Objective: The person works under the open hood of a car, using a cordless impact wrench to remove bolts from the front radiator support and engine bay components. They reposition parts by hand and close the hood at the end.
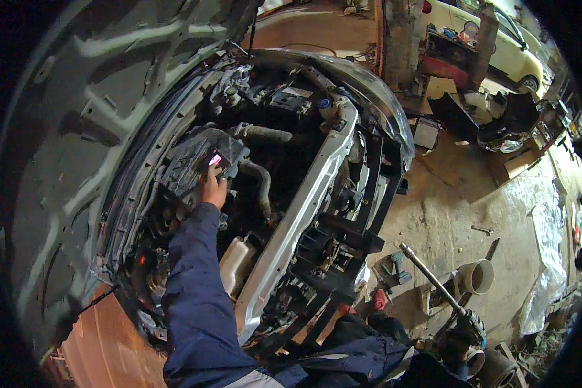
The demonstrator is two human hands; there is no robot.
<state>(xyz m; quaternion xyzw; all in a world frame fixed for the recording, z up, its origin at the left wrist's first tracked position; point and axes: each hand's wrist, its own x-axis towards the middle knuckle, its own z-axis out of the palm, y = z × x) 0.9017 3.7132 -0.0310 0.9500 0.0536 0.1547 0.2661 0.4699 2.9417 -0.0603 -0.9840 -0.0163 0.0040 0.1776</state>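
Observation:
My left hand (pixel 213 189) reaches over the opened engine bay with its fingers stretched out. At its fingertips, on the dark engine cover (pixel 197 150), is a small thing with a bright pinkish glow (pixel 215 159); I cannot tell whether it is a lit screen. Low on the right, my right hand (pixel 458 346) is in shadow, closed round a long-shafted tool (pixel 435 277). The tool's straight metal shaft points up and left, and its thicker dark body sits by the hand. A ribbed hose (pixel 260 184) and a pale plastic reservoir (pixel 237 258) lie near my left arm.
The raised hood (pixel 64 149) spans the left side. A silver crossbeam (pixel 304 226) edges the engine bay. On the floor lie a wrench (pixel 482 229), a bucket (pixel 480 278) and plastic sheeting (pixel 543 278). A dark bumper piece (pixel 456 116) and a pale car (pixel 507 55) are farther back.

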